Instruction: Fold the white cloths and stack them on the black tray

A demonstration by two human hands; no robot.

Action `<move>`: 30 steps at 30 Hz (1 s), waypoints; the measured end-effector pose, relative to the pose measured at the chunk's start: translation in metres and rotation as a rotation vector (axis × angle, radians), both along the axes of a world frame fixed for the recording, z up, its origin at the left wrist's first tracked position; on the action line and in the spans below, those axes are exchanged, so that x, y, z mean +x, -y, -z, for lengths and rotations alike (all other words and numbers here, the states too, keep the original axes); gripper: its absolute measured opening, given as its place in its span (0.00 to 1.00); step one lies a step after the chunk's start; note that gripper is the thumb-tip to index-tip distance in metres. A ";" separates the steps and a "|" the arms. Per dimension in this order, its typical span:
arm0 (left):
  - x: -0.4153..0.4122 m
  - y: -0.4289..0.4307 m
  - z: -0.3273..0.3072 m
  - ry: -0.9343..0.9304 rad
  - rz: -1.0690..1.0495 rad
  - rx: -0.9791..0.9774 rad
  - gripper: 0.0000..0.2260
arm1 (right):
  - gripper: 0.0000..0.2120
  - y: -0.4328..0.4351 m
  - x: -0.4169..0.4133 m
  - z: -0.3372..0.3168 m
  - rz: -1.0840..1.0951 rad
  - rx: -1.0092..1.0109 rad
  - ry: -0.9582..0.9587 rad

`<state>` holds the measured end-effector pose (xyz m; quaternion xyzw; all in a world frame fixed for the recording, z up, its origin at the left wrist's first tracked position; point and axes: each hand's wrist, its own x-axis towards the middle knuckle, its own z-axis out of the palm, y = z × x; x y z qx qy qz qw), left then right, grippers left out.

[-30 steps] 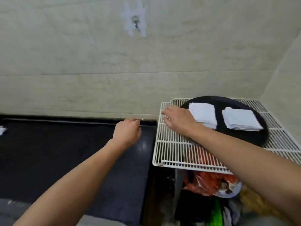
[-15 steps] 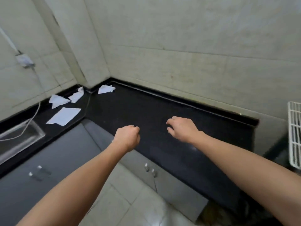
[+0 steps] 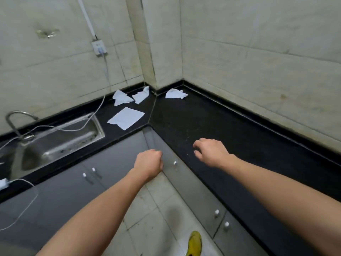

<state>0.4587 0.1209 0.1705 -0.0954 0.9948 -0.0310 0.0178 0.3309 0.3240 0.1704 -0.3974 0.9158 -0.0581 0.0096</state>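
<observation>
Several white cloths lie unfolded in the far corner of the black L-shaped counter [image 3: 212,130]: a flat one [image 3: 126,117], two crumpled ones [image 3: 121,97] [image 3: 141,95] behind it, and one [image 3: 175,94] right of the corner. My left hand [image 3: 148,163] is a closed fist held over the grey cabinets, holding nothing. Over the counter's front edge hovers my right hand [image 3: 210,152], fingers loosely spread and empty. Both hands are well short of the cloths. The black tray is out of view.
A steel sink [image 3: 60,139] with a tap [image 3: 13,121] sits in the left counter. White cables [image 3: 88,115] run from a wall socket [image 3: 99,48] across the sink. Grey cabinet doors [image 3: 96,174] stand below. A yellow shoe [image 3: 194,242] shows on the tiled floor.
The view has swung left, away from the wire rack and the tray with folded cloths, to the counter corner. Both hands came along empty; the cloths now look nearer.
</observation>
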 end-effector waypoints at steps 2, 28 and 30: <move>-0.022 0.032 0.005 0.020 -0.026 -0.004 0.08 | 0.17 0.034 -0.024 0.010 -0.030 0.012 0.020; -0.278 0.440 0.088 0.155 -0.335 0.233 0.12 | 0.16 0.417 -0.309 0.091 -0.011 0.125 0.311; -0.300 0.478 0.095 0.183 -0.315 0.246 0.12 | 0.15 0.450 -0.322 0.096 0.036 0.147 0.340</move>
